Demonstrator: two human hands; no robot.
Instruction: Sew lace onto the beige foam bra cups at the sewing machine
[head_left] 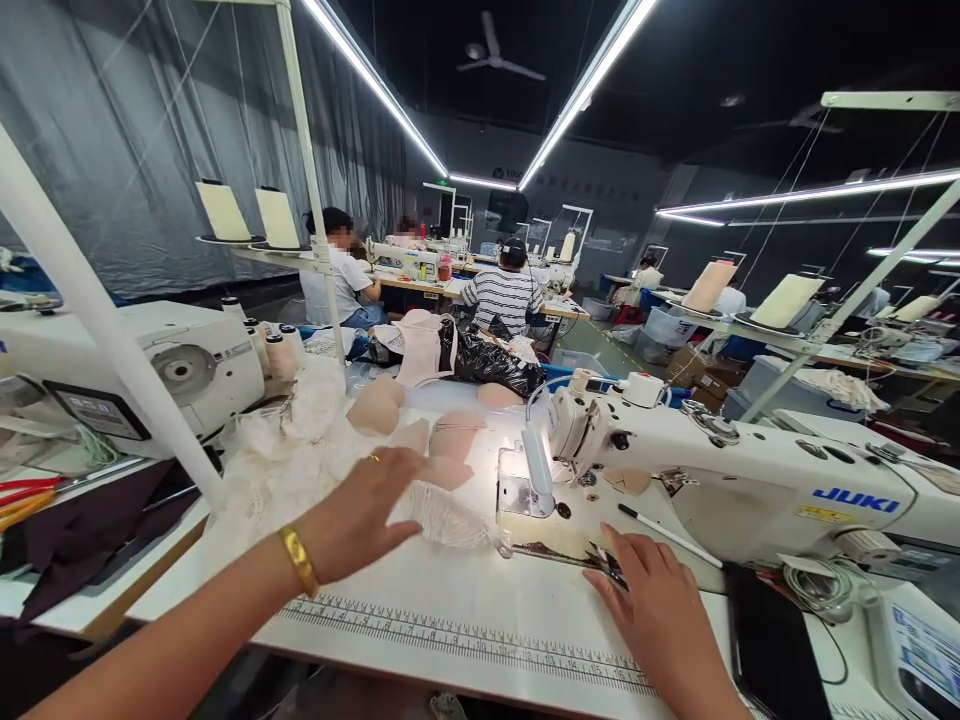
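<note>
My left hand [367,520] reaches out with fingers stretched over the sewing table, close to beige fabric cup pieces [454,435]. Beside its fingertips lies a gathered strip of white lace [450,517], its end near the needle plate [525,497]. Between the thumb and fingers of my right hand [656,605] is a pair of dark thread snips [609,565], low over the table at the right of the plate. A white sewing machine [750,480] stands beyond that hand, its lamp shining on the plate.
White lace [292,450] is heaped at the left. A bra [424,345] and black plastic bag [491,362] lie at the back. A pen [667,535] and black phone [772,640] lie at the right. A printed ruler [450,635] follows the front edge. Co-workers sit farther off.
</note>
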